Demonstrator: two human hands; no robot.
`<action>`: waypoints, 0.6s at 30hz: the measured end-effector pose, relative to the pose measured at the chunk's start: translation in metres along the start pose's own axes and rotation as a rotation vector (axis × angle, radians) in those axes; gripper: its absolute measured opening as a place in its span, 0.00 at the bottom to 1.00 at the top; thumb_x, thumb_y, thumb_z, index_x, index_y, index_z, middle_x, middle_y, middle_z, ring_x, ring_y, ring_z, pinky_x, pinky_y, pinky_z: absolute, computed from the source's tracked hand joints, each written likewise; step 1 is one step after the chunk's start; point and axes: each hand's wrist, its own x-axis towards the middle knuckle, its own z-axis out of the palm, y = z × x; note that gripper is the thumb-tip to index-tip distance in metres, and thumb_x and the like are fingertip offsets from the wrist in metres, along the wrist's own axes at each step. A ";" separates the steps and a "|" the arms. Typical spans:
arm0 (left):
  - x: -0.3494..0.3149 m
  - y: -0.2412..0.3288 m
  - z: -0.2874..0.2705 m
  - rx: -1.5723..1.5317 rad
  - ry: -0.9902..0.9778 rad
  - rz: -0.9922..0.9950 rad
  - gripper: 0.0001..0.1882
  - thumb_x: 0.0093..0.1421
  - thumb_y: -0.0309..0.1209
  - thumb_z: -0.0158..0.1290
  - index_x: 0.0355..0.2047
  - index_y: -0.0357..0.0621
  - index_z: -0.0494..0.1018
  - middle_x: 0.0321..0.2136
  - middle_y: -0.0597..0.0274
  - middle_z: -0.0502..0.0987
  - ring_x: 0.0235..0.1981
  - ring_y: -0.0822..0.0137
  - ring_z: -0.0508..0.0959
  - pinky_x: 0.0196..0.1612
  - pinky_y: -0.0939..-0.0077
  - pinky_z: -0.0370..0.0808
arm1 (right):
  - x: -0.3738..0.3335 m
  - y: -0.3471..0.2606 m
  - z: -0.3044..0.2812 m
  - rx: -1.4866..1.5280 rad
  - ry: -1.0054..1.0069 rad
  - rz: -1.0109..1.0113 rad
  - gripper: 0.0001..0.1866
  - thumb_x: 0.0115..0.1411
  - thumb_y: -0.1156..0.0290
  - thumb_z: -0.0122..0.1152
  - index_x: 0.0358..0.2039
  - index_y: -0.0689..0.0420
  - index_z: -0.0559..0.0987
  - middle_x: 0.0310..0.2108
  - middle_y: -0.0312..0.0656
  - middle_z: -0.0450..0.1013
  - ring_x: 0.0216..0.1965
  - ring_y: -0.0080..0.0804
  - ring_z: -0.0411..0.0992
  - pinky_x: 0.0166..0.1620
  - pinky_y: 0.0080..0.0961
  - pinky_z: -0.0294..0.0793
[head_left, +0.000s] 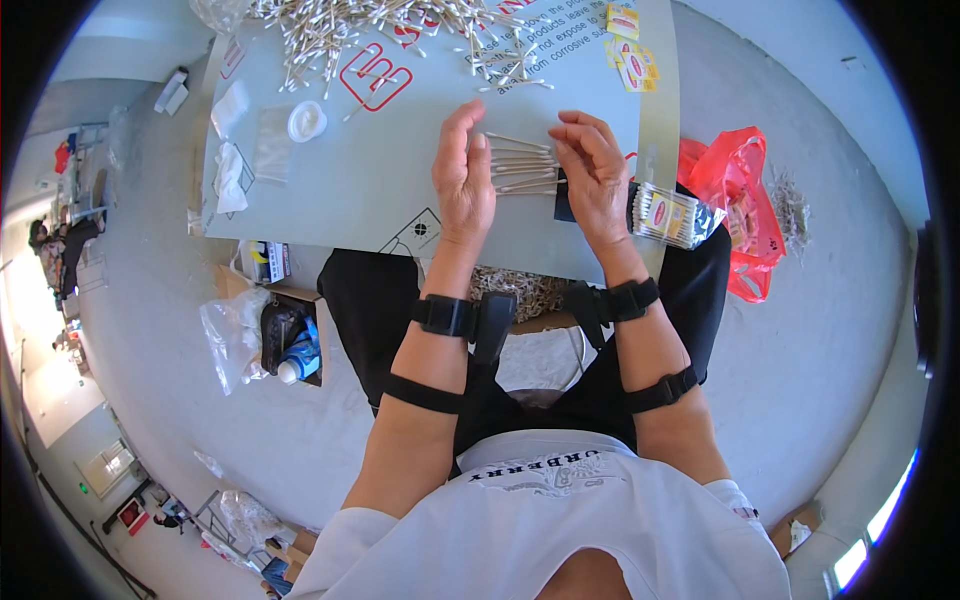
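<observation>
A small row of cotton swabs [522, 166] lies side by side on the pale table, crosswise between my two hands. My left hand [464, 182] stands on edge at the swabs' left ends, with its thumb beside them and its fingers loosely bent. At their right ends is my right hand [592, 180], its fingers apart and slightly curled. Neither hand is closed round the swabs. Next to my right wrist lies a clear pack of swabs [672, 216] with a yellow label. A dark flat piece [564, 203] shows partly under my right hand.
A heap of loose swabs [340, 40] covers the far table. Yellow labels [632, 62] lie far right. A round white tub [307, 121], clear bags [270, 147] and white tissue [230, 178] are at left. A red bag [745, 215] hangs right; an open box [308, 345] stands left.
</observation>
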 end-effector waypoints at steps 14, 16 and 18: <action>-0.013 0.005 -0.008 0.502 -0.149 0.202 0.19 0.57 0.15 0.46 0.49 0.40 0.70 0.51 0.51 0.74 0.58 0.46 0.68 0.60 0.57 0.67 | -0.011 0.002 -0.009 -0.372 -0.120 -0.210 0.07 0.46 0.83 0.62 0.27 0.60 0.80 0.33 0.42 0.71 0.35 0.39 0.73 0.38 0.32 0.74; -0.013 0.005 -0.008 0.444 -0.117 0.189 0.19 0.58 0.15 0.45 0.50 0.40 0.70 0.51 0.51 0.73 0.58 0.47 0.68 0.59 0.58 0.67 | -0.012 0.002 -0.009 -0.368 -0.118 -0.228 0.07 0.45 0.83 0.61 0.27 0.60 0.80 0.33 0.42 0.70 0.36 0.39 0.73 0.38 0.32 0.74; -0.014 0.004 -0.008 0.415 -0.092 0.179 0.19 0.58 0.15 0.45 0.50 0.40 0.69 0.51 0.51 0.73 0.58 0.47 0.69 0.59 0.58 0.68 | -0.014 0.000 -0.008 -0.339 -0.103 -0.204 0.07 0.45 0.83 0.60 0.27 0.61 0.80 0.33 0.42 0.70 0.36 0.40 0.73 0.38 0.31 0.74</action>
